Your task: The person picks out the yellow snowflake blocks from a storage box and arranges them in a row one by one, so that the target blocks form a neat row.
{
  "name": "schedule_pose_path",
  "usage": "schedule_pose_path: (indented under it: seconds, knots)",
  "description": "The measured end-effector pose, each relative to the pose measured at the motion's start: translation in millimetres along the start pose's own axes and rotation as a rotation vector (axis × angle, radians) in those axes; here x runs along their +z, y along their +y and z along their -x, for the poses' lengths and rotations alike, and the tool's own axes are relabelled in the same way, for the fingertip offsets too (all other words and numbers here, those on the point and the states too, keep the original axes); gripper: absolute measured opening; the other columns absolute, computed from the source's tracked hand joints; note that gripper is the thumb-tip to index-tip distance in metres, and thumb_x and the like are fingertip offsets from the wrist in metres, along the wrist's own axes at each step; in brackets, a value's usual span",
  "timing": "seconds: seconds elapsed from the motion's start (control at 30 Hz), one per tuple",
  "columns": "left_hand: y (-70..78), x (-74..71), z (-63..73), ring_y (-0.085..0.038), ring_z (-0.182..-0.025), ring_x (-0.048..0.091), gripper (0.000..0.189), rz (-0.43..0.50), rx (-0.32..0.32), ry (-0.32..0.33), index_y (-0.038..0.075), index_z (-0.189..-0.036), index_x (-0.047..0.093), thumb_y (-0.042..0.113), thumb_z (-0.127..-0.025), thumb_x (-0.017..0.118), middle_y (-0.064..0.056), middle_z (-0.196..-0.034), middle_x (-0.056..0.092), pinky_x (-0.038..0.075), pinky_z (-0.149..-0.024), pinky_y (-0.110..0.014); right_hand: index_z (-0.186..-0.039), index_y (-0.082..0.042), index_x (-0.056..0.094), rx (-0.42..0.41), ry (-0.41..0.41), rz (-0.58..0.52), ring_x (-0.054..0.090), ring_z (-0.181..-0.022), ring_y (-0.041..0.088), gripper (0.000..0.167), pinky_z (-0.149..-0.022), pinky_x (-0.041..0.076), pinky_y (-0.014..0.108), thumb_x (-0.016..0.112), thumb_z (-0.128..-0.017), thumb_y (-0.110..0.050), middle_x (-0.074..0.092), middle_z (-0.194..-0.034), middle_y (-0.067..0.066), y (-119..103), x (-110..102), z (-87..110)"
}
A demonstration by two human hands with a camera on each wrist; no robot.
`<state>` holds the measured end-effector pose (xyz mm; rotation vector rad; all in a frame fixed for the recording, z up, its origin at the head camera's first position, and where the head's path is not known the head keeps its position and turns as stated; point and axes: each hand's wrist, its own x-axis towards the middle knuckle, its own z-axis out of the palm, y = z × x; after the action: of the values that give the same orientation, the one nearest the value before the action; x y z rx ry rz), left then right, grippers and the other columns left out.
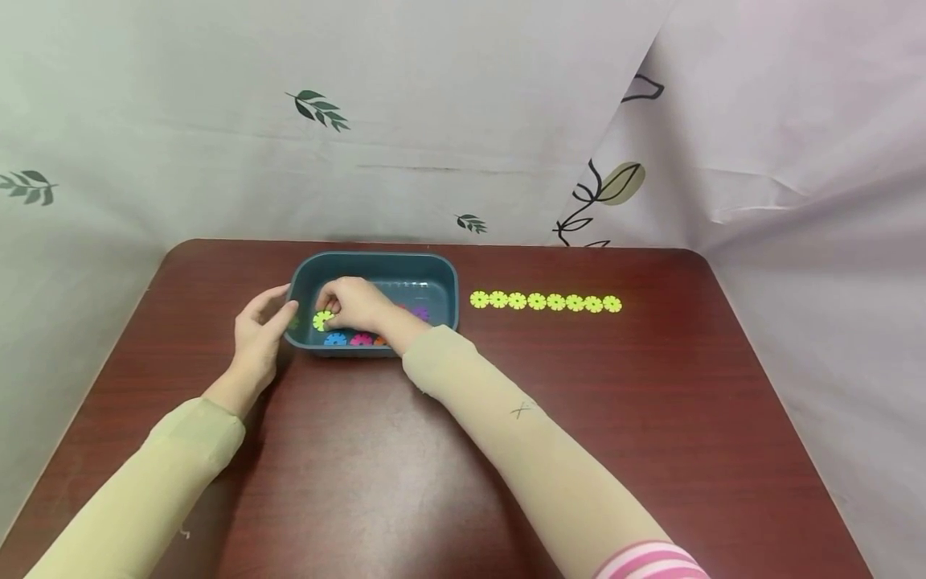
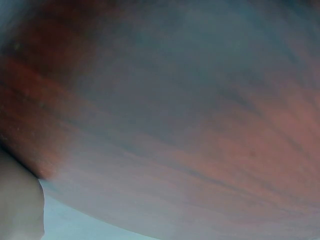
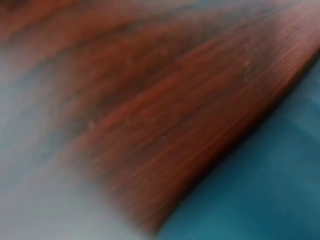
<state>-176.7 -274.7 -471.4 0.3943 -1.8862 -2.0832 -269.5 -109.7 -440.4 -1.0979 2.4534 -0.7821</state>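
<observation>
A dark blue-grey plastic bin stands toward the back left of the table. My left hand holds its left end, the thumb at the rim and the fingers along the outer side. Inside the bin, my right hand pinches a yellow snowflake disc between thumb and fingers. Blue and pink discs lie along the bin's near side. A purple disc sits farther right, and the right hand and wrist partly cover others. Both wrist views are blurred, with neither hand's hold visible.
Right of the bin, several yellow snowflake discs form a straight left-to-right row on the reddish-brown table. A pale curtain with leaf prints hangs behind the table's back edge.
</observation>
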Motion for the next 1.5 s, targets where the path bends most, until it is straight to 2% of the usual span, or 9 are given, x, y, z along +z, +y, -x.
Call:
schedule_pose_path:
  seconds: [0.37, 0.7, 0.93, 1.23, 1.5]
  knots:
    - [0.6, -0.4, -0.2, -0.003, -0.105, 0.063, 0.025, -0.026, -0.014, -0.006, 0.016, -0.121, 0.075, 0.003, -0.1, 0.069, 0.016, -0.106, 0.072, 0.052, -0.084, -0.009, -0.103, -0.004, 0.078, 0.017, 0.055, -0.186, 0.071, -0.089, 0.01, 0.009, -0.076, 0.05, 0.009, 0.08, -0.096, -0.009, 0.078, -0.1, 0.007, 1.8, -5.8, 4.0]
    - [1.5, 2.3, -0.3, -0.001, -0.104, 0.062, 0.025, -0.035, -0.039, -0.013, 0.017, -0.121, 0.074, 0.005, -0.1, 0.07, 0.016, -0.108, 0.07, 0.053, -0.083, -0.008, -0.1, -0.008, 0.08, 0.015, 0.123, -0.196, 0.071, -0.087, 0.007, 0.007, -0.073, 0.052, 0.011, 0.079, -0.098, -0.015, 0.079, -0.098, 0.003, 2.5, -17.2, 11.9]
    - [1.9, 0.9, 1.5, -0.001, -0.105, 0.063, 0.028, -0.05, -0.04, -0.004, 0.012, -0.127, 0.072, 0.006, -0.1, 0.07, 0.016, -0.11, 0.07, 0.053, -0.083, -0.007, -0.101, -0.01, 0.08, -0.003, 0.168, -0.239, 0.071, -0.089, 0.007, 0.008, -0.078, 0.054, 0.011, 0.079, -0.098, -0.017, 0.08, -0.1, 0.002, 0.7, -35.9, 23.2]
    - [2.6, 1.3, 3.3, -0.002, -0.103, 0.063, 0.026, -0.035, -0.033, 0.027, 0.015, -0.121, 0.076, 0.002, -0.099, 0.07, 0.017, -0.103, 0.072, 0.053, -0.082, -0.008, -0.107, -0.005, 0.079, -0.035, 0.205, -0.327, 0.074, -0.095, 0.016, 0.013, -0.08, 0.057, 0.016, 0.078, -0.099, -0.015, 0.08, -0.107, 0.01, 4.0, -61.6, 41.6]
    - [3.6, 1.6, 4.1, -0.001, -0.102, 0.064, 0.025, -0.017, -0.03, 0.018, 0.017, -0.119, 0.076, 0.002, -0.1, 0.07, 0.017, -0.102, 0.073, 0.053, -0.083, -0.007, -0.104, -0.003, 0.079, -0.005, 0.275, -0.363, 0.074, -0.092, 0.018, 0.012, -0.079, 0.058, 0.018, 0.08, -0.097, -0.012, 0.08, -0.104, 0.012, 19.3, -80.5, 60.1]
